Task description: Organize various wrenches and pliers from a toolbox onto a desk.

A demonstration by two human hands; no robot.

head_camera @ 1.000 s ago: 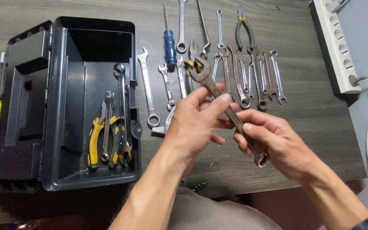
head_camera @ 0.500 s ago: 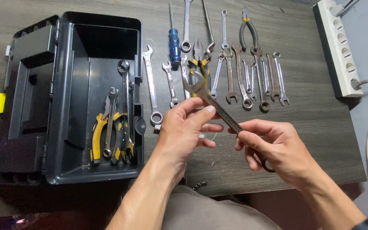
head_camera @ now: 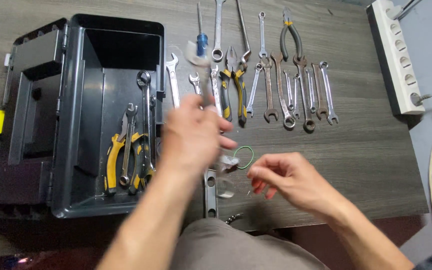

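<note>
— How's the light?

— Dim and even, soft from overhead. The dark wooden counter (head_camera: pixel 366 145) has a faint sheen but no hard glare. The open black toolbox (head_camera: pixel 76 150) swallows light; its deep end is nearly featureless shadow.

— Anything sharp?

— The row of wrenches (head_camera: pixel 296 90) at the far side is crisp, with small highlights on the chrome. The white power strip (head_camera: pixel 393 55) is the brightest spot, close to washed out.

— And blur?

— Heavy motion smear on the left hand (head_camera: pixel 193 135) and the wrench (head_camera: pixel 202 70) it holds, which is ghosted and half transparent. The right hand (head_camera: pixel 288 182) is only slightly soft. Straight lines bow a little toward the corners.
</note>
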